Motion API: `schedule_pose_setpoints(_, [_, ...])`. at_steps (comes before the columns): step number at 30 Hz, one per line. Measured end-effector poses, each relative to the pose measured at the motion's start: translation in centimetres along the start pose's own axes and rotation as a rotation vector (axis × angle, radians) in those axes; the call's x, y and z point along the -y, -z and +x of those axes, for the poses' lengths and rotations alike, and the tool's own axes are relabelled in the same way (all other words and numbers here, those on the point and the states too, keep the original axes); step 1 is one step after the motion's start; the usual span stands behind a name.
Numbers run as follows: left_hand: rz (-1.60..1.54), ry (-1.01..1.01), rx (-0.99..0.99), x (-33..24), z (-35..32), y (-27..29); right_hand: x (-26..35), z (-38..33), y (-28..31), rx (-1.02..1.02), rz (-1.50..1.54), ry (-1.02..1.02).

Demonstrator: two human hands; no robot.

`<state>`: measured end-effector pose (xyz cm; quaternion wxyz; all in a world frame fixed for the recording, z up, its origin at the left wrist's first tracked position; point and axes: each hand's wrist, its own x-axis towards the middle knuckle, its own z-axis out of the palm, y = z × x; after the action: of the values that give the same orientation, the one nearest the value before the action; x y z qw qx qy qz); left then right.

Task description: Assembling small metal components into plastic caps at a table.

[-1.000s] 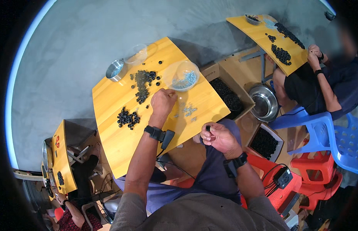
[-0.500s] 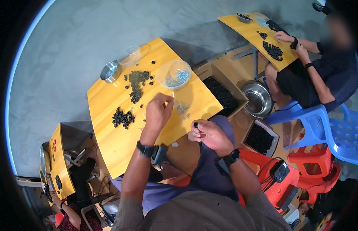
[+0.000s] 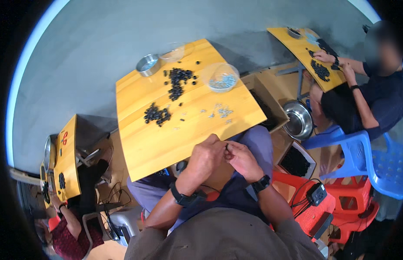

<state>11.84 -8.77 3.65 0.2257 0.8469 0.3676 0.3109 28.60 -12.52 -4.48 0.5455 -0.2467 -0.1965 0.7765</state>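
My left hand (image 3: 206, 157) and my right hand (image 3: 244, 161) meet in front of the table's near edge, above my lap. A small black round piece (image 3: 228, 147) shows between the thumb and fingers of the right hand. The left fingers are pinched together against it, and whatever is in them is hidden. On the yellow wooden table (image 3: 167, 147) lie a far pile of black round pieces (image 3: 180, 77) and a nearer pile of black pieces (image 3: 157, 114). Small thin silvery pieces (image 3: 221, 112) are scattered at the table's right side.
At the table's far side stand a metal bowl (image 3: 148, 65), a clear lid or dish (image 3: 173, 52) and a clear tub (image 3: 221, 78) of light-blue pieces. A cardboard box (image 3: 271, 102) and a steel basin (image 3: 298, 120) stand to the right. Another person (image 3: 362, 95) works beyond.
My left hand has come down from over the table to meet my right hand at the black piece. The whole view has shifted, with the table now farther right.
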Motion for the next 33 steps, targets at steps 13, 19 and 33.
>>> schedule_pose_setpoints(13, [0.022, 0.136, -0.09, -0.3, -4.7, 0.1, -3.8, -0.3, 0.5, 0.007, -0.081, -0.122])
schedule_pose_setpoints(19, [-1.155, 0.686, 0.059, 2.2, -6.3, 0.8, -3.0, -0.5, -0.6, 0.251, 0.126, -0.206])
schedule_pose_setpoints(33, [-0.017, 0.607, -0.601, 14.6, -5.8, 6.5, 2.7, 0.4, 1.0, 0.263, 0.133, -0.057])
